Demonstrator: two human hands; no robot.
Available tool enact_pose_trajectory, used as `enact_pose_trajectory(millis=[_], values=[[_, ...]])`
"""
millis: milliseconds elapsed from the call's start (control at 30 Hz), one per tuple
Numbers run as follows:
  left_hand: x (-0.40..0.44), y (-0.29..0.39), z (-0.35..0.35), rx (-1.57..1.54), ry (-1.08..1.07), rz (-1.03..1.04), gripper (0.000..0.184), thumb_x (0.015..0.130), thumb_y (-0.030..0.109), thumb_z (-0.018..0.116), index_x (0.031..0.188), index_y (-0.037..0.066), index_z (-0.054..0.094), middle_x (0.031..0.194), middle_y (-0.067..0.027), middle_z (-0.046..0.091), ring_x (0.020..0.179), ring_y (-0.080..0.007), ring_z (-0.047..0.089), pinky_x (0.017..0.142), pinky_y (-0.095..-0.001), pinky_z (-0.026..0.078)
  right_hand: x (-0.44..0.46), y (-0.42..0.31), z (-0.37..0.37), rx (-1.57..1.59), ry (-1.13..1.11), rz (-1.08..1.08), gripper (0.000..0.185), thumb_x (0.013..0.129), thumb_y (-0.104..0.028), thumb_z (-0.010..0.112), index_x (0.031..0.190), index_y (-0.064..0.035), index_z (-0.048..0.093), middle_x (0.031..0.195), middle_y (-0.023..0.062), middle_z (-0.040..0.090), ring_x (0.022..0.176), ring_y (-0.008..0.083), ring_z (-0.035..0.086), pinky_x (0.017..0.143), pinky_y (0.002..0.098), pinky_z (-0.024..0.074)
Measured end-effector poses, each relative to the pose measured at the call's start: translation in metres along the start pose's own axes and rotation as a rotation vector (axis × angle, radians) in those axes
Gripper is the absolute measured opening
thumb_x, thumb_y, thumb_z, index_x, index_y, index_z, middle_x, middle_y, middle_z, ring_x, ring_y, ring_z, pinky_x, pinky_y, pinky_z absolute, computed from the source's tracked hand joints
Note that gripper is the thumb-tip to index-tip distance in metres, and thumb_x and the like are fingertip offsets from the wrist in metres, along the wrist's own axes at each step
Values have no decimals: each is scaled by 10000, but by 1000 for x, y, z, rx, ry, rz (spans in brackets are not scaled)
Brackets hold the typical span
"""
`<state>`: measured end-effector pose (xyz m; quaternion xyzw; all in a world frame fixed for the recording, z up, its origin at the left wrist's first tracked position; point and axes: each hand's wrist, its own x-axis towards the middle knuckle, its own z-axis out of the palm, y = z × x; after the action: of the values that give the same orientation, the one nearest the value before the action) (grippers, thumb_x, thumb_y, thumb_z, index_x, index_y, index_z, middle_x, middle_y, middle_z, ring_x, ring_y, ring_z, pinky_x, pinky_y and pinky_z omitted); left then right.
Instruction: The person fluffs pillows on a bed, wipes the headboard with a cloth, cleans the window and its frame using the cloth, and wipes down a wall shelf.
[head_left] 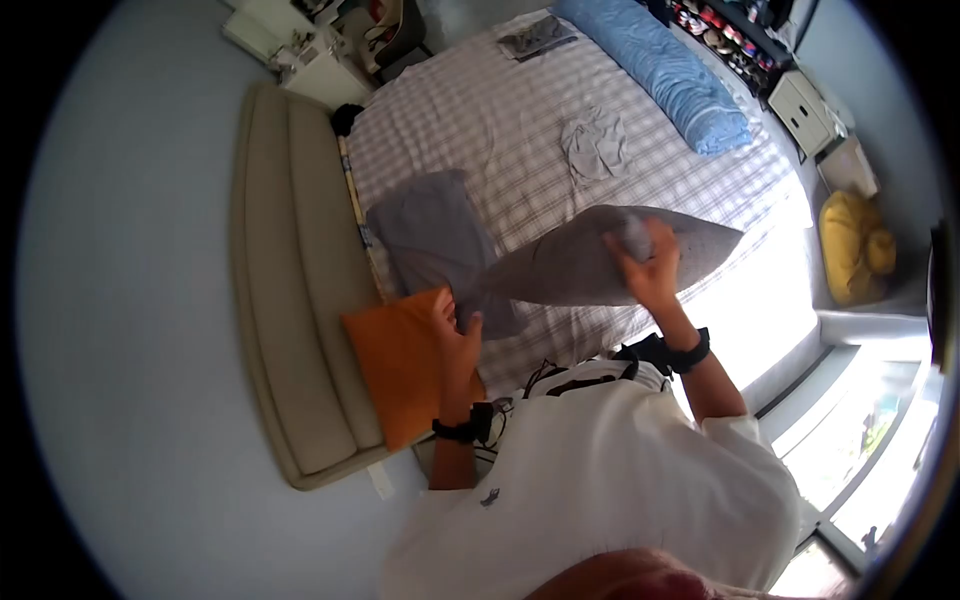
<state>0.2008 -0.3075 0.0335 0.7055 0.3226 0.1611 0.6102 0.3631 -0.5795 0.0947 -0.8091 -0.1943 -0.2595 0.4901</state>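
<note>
Right hand (656,268): I see it pinching the grey cushion (565,262).
Left hand (458,338): near its narrow end; grip, I cannot tell.

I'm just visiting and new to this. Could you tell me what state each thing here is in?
Grey cushion: tilted, above the checked sheet
Right hand: closed around a blurred grey bulge at the cushion
Left hand: fingers partly curled; grip unclear
Orange cushion: beside the headboard, partly hidden
Blue-grey cloth: loosely spread, rumpled
Pale cloth: crumpled
Blue bedding: rolled up
Checked sheet: spread out, wrinkled
</note>
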Motion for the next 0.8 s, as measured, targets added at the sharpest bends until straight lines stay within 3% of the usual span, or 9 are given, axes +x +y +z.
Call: enact_pose_trajectory(millis=[67, 167, 300, 367, 400, 467, 633, 733, 800], values=[[-17, 49, 23, 373, -233, 268, 656, 855, 232, 736, 1370, -8, 408, 1268, -161, 513, 1188, -252, 495, 969, -399, 437, -8, -11, 8, -70, -32, -184, 291, 690, -202, 788, 851, -28, 618, 790, 79, 589, 758, 313, 574, 719, 411, 446], [-22, 81, 67, 457, -439, 574, 632, 854, 253, 741, 1341, -14, 439, 1332, -166, 485, 1189, -262, 517, 959, -393, 453, 9, -42, 5, 96, -209, -364, 366, 542, -256, 756, 741, -63, 517, 752, 83, 507, 713, 303, 518, 665, 393, 405], [-9, 41, 91, 458, -562, 547, 607, 821, 289, 774, 1267, -25, 508, 1264, -149, 550, 1129, -272, 571, 927, -377, 476, 24, -53, -17, 120, -325, -468, 401, 608, -333, 763, 838, -84, 547, 800, 43, 526, 762, 244, 540, 702, 374, 412], [-5, 29, 103, 120, -614, 753, 519, 797, 255, 795, 1171, -30, 576, 1160, -141, 617, 1018, -266, 625, 869, -365, 501, 32, -49, -28, 141, -379, -494, 421, 619, -351, 764, 858, -84, 544, 815, 39, 527, 764, 237, 535, 707, 367, 411], [-12, 47, 110, 68, -639, 755, 437, 791, 182, 796, 1115, -36, 600, 1035, -140, 661, 980, -244, 640, 845, -361, 506, 34, -46, -34, 136, -474, -491, 429, 667, -376, 754, 896, -79, 545, 847, 46, 540, 788, 242, 547, 724, 371, 420], [-23, 43, 115, 36, -576, 705, 427, 786, 154, 794, 1113, -39, 601, 1043, -152, 665, 981, -241, 644, 840, -363, 508, 34, -40, -42, 126, -567, -484, 441, 716, -400, 744, 935, -74, 545, 880, 53, 552, 812, 246, 560, 741, 375, 430], [-32, 50, 117, -74, -561, 558, 460, 738, 100, 806, 1117, -56, 598, 1032, -182, 668, 971, -259, 657, 821, -371, 512, 13, 27, -43, 371, -574, -362, 588, 902, -517, 579, 1250, -43, 550, 1269, 129, 584, 1230, 295, 525, 1012, 398, 387], [-21, 34, 102, 400, -535, 1171, 574, 710, 88, 808, 1193, -76, 544, 1065, -208, 653, 956, -290, 665, 813, -375, 516, 20, 52, -68, 42, -563, -330, 547, 956, -479, 498, 1319, -72, 540, 1360, 145, 535, 1349, 306, 412, 1089, 443, 313], [-21, 35, 103, 3, -540, 1003, 685, 709, 110, 807, 1266, -95, 465, 1077, -213, 646, 923, -305, 674, 806, -370, 520, 29, 84, -74, 17, -482, -218, 498, 978, -438, 467, 1317, -82, 549, 1353, 149, 539, 1341, 315, 414, 1094, 453, 306]])
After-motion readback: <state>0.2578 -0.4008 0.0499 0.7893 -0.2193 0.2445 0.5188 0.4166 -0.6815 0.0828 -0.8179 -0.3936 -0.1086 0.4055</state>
